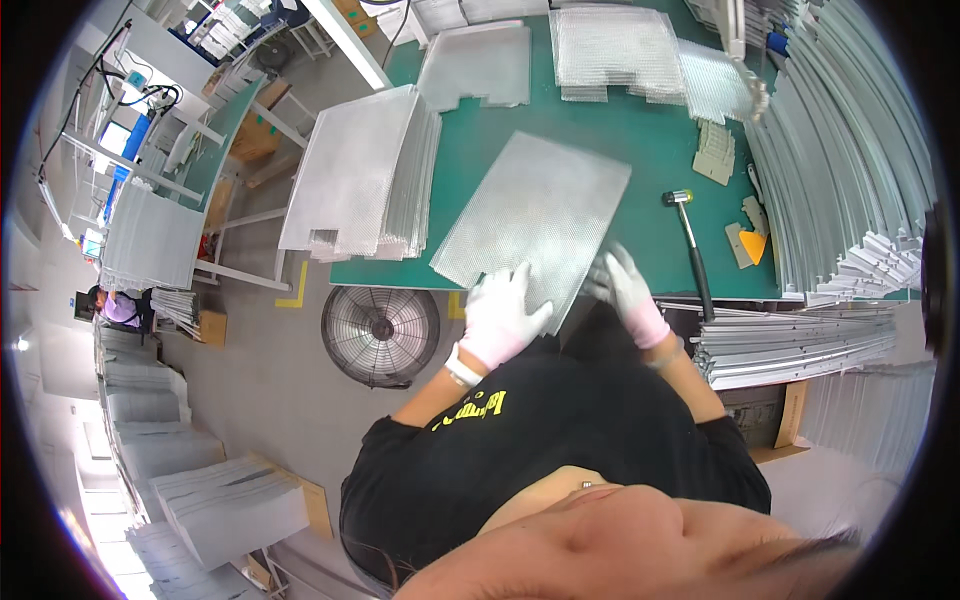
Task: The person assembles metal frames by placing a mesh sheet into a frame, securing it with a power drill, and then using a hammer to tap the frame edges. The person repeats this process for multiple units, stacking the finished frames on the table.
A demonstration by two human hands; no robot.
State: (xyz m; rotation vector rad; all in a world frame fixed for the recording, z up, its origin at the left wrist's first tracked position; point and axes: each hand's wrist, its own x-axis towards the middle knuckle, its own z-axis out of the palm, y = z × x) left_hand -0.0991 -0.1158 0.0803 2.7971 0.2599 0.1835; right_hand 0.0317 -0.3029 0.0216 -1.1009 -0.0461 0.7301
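Note:
A silvery mesh panel [540,215] lies at a slant on the green worktable, its near corner reaching over the front edge. My left hand [503,318], in a white and pink glove, rests on the panel's near edge with fingers and thumb spread on top. My right hand [632,300], gloved alike, is beside the panel's right edge. Its fingers are stretched out and a little blurred; whether they touch the edge is unclear. To the right lies a hammer [692,250] with a black handle and yellow-tipped head.
Mesh panels are stacked left [350,170], with further stacks [475,65] [615,50] at the back. Grey card-like pieces [714,152] and an orange scraper-like piece [752,246] lie right. Long metal strips [800,340] crowd the right side. A floor fan [381,335] stands below the table's left front.

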